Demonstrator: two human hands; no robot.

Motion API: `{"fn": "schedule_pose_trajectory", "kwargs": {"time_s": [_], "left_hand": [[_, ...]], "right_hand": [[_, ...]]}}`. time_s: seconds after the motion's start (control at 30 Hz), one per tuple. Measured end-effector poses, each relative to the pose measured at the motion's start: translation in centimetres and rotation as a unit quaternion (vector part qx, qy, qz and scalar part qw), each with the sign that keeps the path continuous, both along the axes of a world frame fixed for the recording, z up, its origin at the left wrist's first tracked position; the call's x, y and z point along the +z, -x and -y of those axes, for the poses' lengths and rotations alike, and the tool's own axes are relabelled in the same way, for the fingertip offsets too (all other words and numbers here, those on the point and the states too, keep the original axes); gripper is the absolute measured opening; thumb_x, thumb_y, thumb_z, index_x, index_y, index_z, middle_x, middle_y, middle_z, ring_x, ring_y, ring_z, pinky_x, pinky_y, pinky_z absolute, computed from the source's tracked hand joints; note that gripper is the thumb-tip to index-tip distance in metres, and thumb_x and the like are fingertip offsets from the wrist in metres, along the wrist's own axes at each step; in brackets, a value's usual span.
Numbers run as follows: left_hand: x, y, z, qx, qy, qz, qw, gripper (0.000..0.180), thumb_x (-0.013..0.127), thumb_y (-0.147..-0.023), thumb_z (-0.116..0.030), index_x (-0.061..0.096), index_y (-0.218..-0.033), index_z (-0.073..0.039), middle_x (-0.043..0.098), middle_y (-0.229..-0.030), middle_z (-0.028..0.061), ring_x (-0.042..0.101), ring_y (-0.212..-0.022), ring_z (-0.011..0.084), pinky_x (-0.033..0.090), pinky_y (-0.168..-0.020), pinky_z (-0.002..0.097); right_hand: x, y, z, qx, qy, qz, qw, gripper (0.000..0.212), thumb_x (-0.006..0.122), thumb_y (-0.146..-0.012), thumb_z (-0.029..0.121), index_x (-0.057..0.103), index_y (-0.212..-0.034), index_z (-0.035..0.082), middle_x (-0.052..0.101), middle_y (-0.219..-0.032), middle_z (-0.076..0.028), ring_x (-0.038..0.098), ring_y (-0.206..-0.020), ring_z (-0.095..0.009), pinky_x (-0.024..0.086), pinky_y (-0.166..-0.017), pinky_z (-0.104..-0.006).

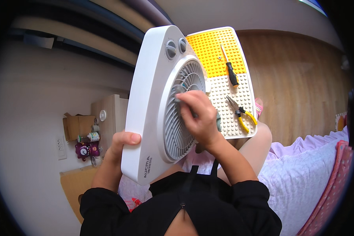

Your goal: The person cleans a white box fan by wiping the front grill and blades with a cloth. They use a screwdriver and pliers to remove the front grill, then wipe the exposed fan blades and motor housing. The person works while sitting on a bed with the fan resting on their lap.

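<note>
A white box fan (153, 90) with a grey round grille (183, 114) and two grey knobs stands tilted on my lap. My left hand (120, 147) grips its lower left edge, thumb on the front face. My right hand (198, 116) presses a small grey piece (179, 93) against the middle of the grille, fingers curled around it. What the grey piece is cannot be made out.
A studded board (224, 74), yellow above and white below, lies behind the fan. On it are a black-handled screwdriver (230, 69), a small screw (220, 58) and yellow-handled pliers (242, 114). A shelf with a cardboard box (78, 126) and trinkets stands left. Purple bedding (303, 169) lies right.
</note>
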State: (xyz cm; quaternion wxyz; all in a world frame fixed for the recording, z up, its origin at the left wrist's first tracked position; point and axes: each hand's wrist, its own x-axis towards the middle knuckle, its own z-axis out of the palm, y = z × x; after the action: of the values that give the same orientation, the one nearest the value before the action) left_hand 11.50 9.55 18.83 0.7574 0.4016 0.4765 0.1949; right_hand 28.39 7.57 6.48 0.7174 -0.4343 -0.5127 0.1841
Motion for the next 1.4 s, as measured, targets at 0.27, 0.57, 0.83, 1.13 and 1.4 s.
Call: {"fn": "schedule_pose_trajectory", "kwargs": {"time_s": [0.27, 0.57, 0.83, 1.13, 1.4], "left_hand": [[0.0, -0.9, 0.4, 0.024, -0.007, 0.011, 1.000, 0.092, 0.066, -0.057, -0.032, 0.033, -0.136, 0.002, 0.048, -0.123, 0.0227, 0.052, -0.109, 0.0334, 0.043, -0.092, 0.0377], [-0.9, 0.7, -0.4, 0.014, -0.037, 0.032, 0.999, 0.093, 0.067, -0.056, -0.032, 0.033, -0.136, 0.002, 0.049, -0.122, 0.0225, 0.052, -0.109, 0.0329, 0.044, -0.092, 0.0373], [-0.8, 1.0, 0.3, 0.024, -0.017, 0.049, 0.998, 0.087, 0.067, -0.060, -0.030, 0.035, -0.134, 0.003, 0.050, -0.120, 0.0227, 0.053, -0.108, 0.0312, 0.045, -0.091, 0.0370], [-0.1, 2.0, 1.0, 0.000, 0.042, 0.096, 0.994, 0.066, 0.061, -0.072, -0.028, 0.043, -0.126, 0.008, 0.058, -0.110, 0.0223, 0.061, -0.094, 0.0285, 0.050, -0.082, 0.0345], [0.1, 5.5, 2.9, 0.008, -0.021, 0.149, 0.989, 0.066, 0.060, -0.074, -0.029, 0.043, -0.125, 0.008, 0.058, -0.109, 0.0235, 0.064, -0.089, 0.0286, 0.053, -0.078, 0.0330]], "right_hand": [[1.2, -0.1, -0.5, 0.007, 0.034, 0.037, 0.999, 0.012, 0.062, -0.081, 0.002, 0.060, -0.092, -0.001, 0.055, -0.082, -0.014, 0.058, -0.072, -0.029, 0.048, -0.063, -0.0354], [-4.0, 0.6, -0.1, 0.050, 0.229, -0.335, 0.913, 0.017, 0.055, -0.090, 0.009, 0.058, -0.101, -0.002, 0.063, -0.091, -0.012, 0.062, -0.077, -0.022, 0.050, -0.068, -0.0311], [-4.1, -3.9, 2.2, 0.222, 0.148, -0.673, 0.690, 0.026, 0.053, -0.091, 0.005, 0.051, -0.115, -0.002, 0.062, -0.103, -0.011, 0.061, -0.091, -0.016, 0.052, -0.080, -0.0290], [1.8, -3.5, 8.8, 0.109, 0.241, -0.352, 0.898, 0.018, 0.050, -0.091, 0.007, 0.059, -0.104, -0.002, 0.062, -0.096, -0.004, 0.055, -0.085, -0.007, 0.045, -0.077, -0.0210], [2.2, -2.9, 13.3, 0.147, 0.275, -0.467, 0.827, 0.029, 0.048, -0.092, 0.008, 0.049, -0.119, -0.004, 0.061, -0.103, -0.009, 0.060, -0.093, -0.015, 0.049, -0.084, -0.0276]]}}
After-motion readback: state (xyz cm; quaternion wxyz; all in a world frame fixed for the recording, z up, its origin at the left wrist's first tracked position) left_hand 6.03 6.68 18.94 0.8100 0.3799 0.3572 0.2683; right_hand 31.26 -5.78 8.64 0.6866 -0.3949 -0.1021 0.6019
